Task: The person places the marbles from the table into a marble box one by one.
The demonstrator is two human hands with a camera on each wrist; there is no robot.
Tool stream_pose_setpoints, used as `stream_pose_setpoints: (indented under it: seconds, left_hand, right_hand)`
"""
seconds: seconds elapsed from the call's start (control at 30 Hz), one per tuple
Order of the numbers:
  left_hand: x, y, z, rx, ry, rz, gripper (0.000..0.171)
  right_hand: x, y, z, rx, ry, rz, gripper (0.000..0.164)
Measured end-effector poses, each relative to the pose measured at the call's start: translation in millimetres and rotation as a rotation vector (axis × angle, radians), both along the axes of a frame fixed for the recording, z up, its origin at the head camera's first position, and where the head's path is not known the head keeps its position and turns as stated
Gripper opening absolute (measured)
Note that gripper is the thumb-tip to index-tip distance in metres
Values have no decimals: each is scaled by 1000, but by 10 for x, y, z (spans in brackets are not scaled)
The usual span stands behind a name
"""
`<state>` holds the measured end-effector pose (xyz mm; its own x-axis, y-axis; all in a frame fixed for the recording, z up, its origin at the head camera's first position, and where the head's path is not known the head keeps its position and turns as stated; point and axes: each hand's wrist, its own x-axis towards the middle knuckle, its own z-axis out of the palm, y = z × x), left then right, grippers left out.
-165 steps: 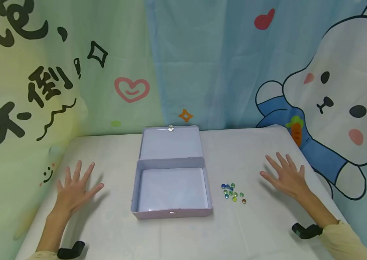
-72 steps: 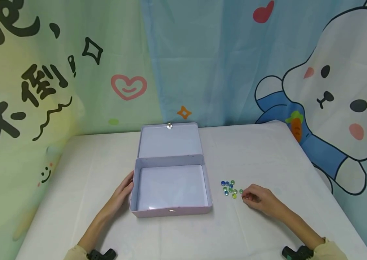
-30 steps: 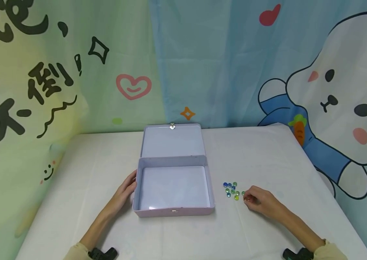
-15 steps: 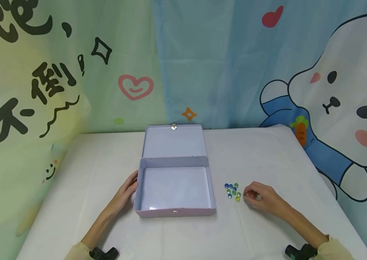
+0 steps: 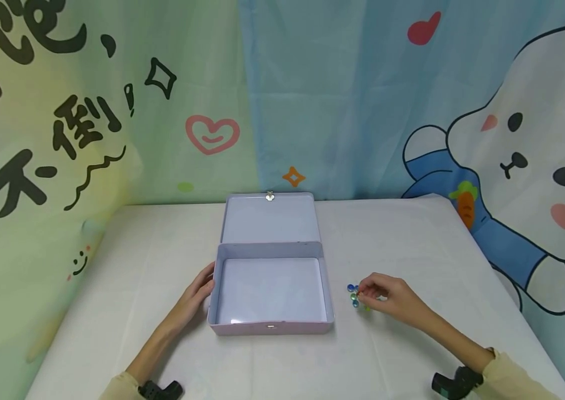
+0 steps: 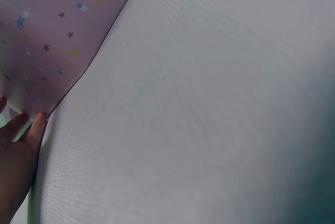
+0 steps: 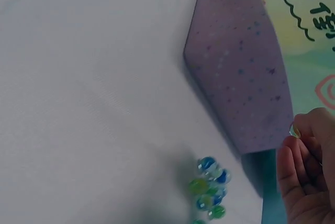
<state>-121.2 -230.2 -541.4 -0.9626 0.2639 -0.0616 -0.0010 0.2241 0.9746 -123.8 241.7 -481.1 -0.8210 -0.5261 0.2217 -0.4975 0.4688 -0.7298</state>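
Observation:
The open lilac tin box (image 5: 270, 329) stands mid-table with its hinged lid (image 5: 270, 219) laid back and bare inside. My left hand (image 5: 193, 300) rests its fingers against the box's left wall; in the left wrist view those fingers (image 6: 36, 130) touch the star-printed side. Right of the box, my right hand (image 5: 391, 297) is over the glass marbles (image 5: 350, 288), hiding some of them. A clear greenish marble (image 7: 294, 130) is pinched between its thumb and forefinger in the right wrist view. Several blue and green marbles (image 7: 207, 164) lie clustered on the cloth below.
A white cloth (image 5: 282, 372) covers the table. Behind it hangs a printed curtain (image 5: 302, 111) with a cartoon rabbit at right. Each wrist wears a black camera, such as the right one (image 5: 457, 382).
My left hand has come from the table to the box's side. My right hand has taken the brown and a green marble from the cluster's right edge, then moved left over the others.

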Motion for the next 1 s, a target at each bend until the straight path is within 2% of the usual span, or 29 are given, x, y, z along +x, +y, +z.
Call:
stream_pose_setpoints:
  seconds: [0.2,0.43,0.63,0.73,1.0]
  left_hand:
    - [6,0,7,-5,-1,-4,54]
    - [-3,-15,22,-42,0,-4,53]
    - [-1,-15,9,-29,5,-7,53]
    - [-1,-19,9,-30,7,-1,54]
    - [4,-6,6,-43,1,0,53]
  right_hand:
    - [-71,-161,241,-26,-129,39,9]
    - [-185,-448,417,-5,-173,103,9]
    - [-314,-767,568,49,-230,152,10]
    - [-403,-933,607,70,-234,171,9]
    - [-619,-1348,567,70,-262,211,10]
